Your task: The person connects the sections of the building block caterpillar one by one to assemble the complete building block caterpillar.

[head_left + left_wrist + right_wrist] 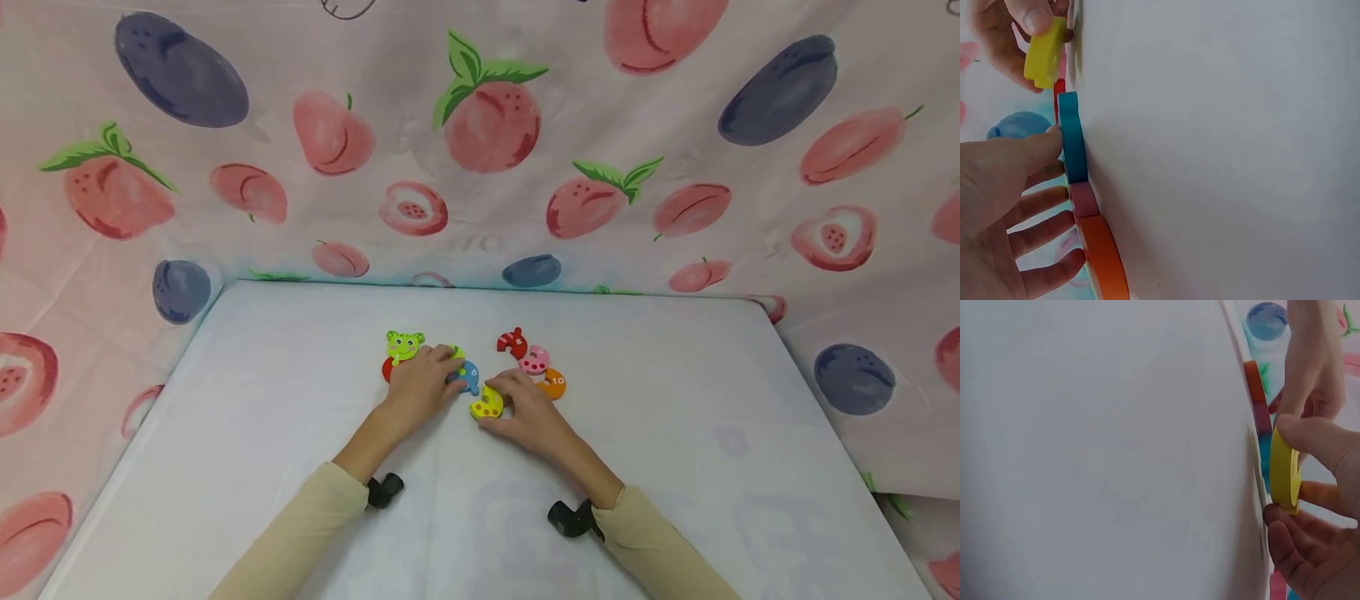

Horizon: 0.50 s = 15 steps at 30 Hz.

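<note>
My right hand point(528, 412) pinches a yellow curved puzzle piece point(489, 404) with dots, thumb on its near edge. In the right wrist view the yellow piece is tilted on edge, slightly off the tabletop. My left hand point(422, 387) rests on a row of caterpillar puzzle pieces, fingers spread. Its thumb touches the blue piece point(468, 377), and its other fingertips touch the pink piece point(1084, 199) and the orange piece point(1104, 262). A green smiling head piece point(405, 343) and part of a red piece point(387, 369) show beyond the left hand, which hides the middle of the row.
Beyond the right hand lie a red striped piece point(513, 342) marked 8, a pink dotted piece point(534, 360) and an orange piece point(554, 384) marked 10. The white table point(675, 467) meets a fruit-print cloth point(480, 225) at its back edge. Each wrist wears a black camera mount.
</note>
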Motion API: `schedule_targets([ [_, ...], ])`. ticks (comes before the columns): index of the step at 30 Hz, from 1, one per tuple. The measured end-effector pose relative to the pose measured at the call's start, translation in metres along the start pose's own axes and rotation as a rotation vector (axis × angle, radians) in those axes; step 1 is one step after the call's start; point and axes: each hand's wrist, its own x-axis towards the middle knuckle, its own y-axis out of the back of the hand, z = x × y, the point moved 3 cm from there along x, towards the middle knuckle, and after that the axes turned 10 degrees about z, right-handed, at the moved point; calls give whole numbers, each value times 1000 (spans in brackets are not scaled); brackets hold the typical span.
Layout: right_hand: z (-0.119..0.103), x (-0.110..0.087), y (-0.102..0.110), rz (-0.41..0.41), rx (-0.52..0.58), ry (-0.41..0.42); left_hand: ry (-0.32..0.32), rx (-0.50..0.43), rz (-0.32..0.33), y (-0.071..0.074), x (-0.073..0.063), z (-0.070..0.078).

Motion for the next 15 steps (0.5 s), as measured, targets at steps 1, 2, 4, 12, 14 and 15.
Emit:
schedule_targets([
  [1,-2,2,-2,2,-4,-10,1,-4,1,1,0,0],
  [2,-3,3,-3,8,-12,-15,1,-7,0,1,1,-1],
  [4,-5,6,-6,17,-18,-36,-2,-16,-2,2,1,-1],
  [12,-11,10,-11,45,-25,-85,-12,-73,7,5,2,-4],
  [14,-12,11,-11,50,-29,-92,-18,-76,10,5,2,-5],
  [15,-13,11,-11,51,-28,-99,-20,-78,11,5,3,-5],
])
